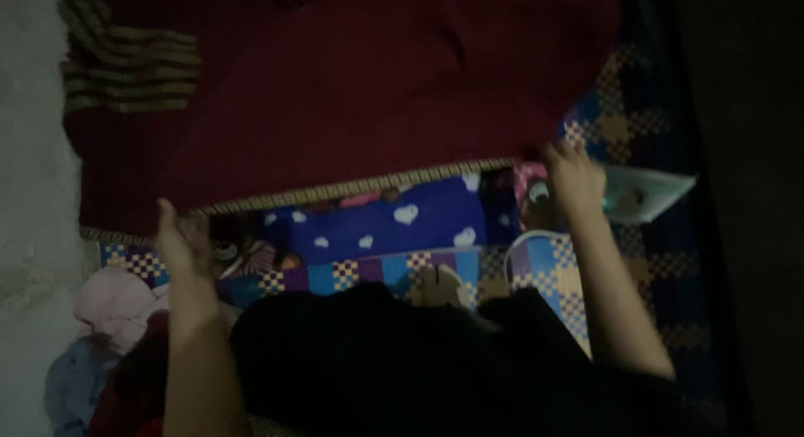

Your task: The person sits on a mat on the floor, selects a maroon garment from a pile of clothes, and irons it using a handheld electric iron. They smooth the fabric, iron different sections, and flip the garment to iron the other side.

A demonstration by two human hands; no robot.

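A dark red garment [352,85] with a gold-trimmed hem and gold striped cuff lies spread across the top of the view. My left hand [184,244] grips its hem at the lower left corner. My right hand [574,179] pinches the hem at the lower right corner. Both hands hold the edge lifted above a blue cloth with white hearts [394,219].
A checkered multicoloured mat [553,269] lies underneath. A pale teal and white object [649,192] sits right of my right hand. Pink and light blue clothes [109,320] are piled at lower left. My dark-clothed lap [402,362] and a foot [440,286] fill the bottom.
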